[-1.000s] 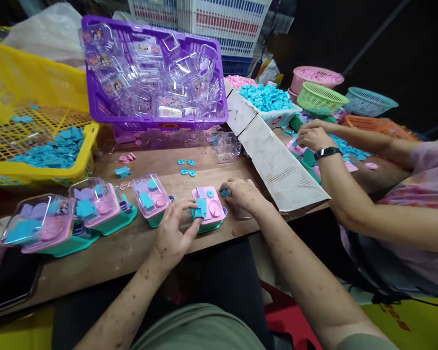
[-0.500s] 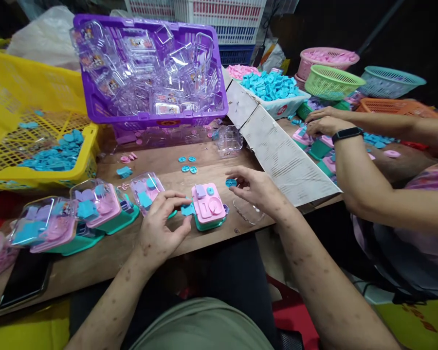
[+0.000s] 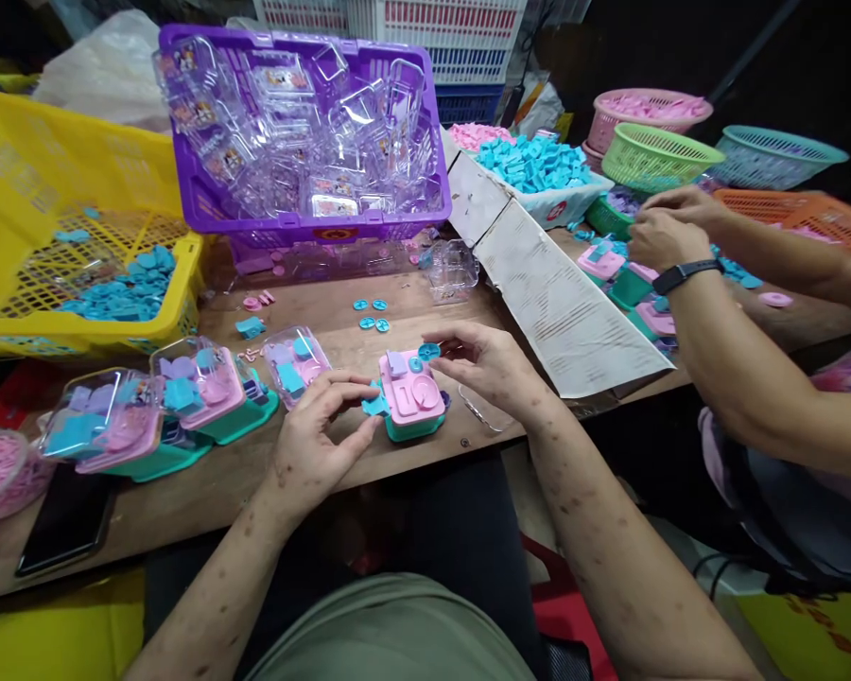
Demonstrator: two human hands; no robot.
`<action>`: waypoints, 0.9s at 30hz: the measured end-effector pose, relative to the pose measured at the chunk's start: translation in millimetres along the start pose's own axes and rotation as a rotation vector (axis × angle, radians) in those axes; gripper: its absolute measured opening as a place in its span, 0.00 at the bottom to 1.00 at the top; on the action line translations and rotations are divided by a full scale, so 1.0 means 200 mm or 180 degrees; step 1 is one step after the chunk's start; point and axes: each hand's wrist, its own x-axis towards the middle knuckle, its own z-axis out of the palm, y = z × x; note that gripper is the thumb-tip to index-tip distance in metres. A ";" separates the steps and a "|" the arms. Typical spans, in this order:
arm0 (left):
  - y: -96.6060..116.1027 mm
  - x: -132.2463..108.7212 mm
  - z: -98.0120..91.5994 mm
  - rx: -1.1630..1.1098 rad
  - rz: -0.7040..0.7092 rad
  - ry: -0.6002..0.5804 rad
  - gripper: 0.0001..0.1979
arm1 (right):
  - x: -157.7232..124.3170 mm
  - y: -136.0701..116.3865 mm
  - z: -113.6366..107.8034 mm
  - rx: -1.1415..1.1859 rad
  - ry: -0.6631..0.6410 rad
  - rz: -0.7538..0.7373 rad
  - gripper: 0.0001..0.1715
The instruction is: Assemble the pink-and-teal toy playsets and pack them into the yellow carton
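Observation:
A pink and green toy box (image 3: 412,402) stands on the wooden table in front of me, with a lilac piece, a small blue disc (image 3: 415,364) and a round pink basin on its top. My left hand (image 3: 330,421) pinches a light blue piece (image 3: 375,402) at the toy's left edge. Between the fingertips of my right hand (image 3: 486,364) is a blue disc (image 3: 429,351), held just above the toy's back right corner. A clear cover (image 3: 483,409) lies under and beside my right hand. Several blue discs (image 3: 373,315) rest behind the toy.
Toys with clear lids (image 3: 213,388) stand at left, near a phone (image 3: 67,515). A yellow crate (image 3: 177,303) and a purple basket (image 3: 312,227) stand behind. A white board (image 3: 553,293) slants across the right, beyond which a person's hands (image 3: 670,227) work near baskets.
My right hand has brought its blue disc left, from beside the toy to over its back right corner. My left hand stays at the toy's left edge. The view has shifted slightly.

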 end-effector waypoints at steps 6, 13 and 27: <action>0.00 -0.02 0.01 -0.0075 -0.0012 0.0126 0.11 | 0.01 -0.01 0.00 -0.0224 0.0056 -0.0224 0.09; 0.01 -0.06 0.01 -0.0209 -0.0072 0.0124 0.11 | 0.03 0.01 0.05 0.0264 0.0046 0.0013 0.29; -0.02 -0.13 -0.02 -0.0114 -0.0222 0.0133 0.10 | 0.05 -0.07 0.04 -0.2022 -0.0324 -0.0678 0.14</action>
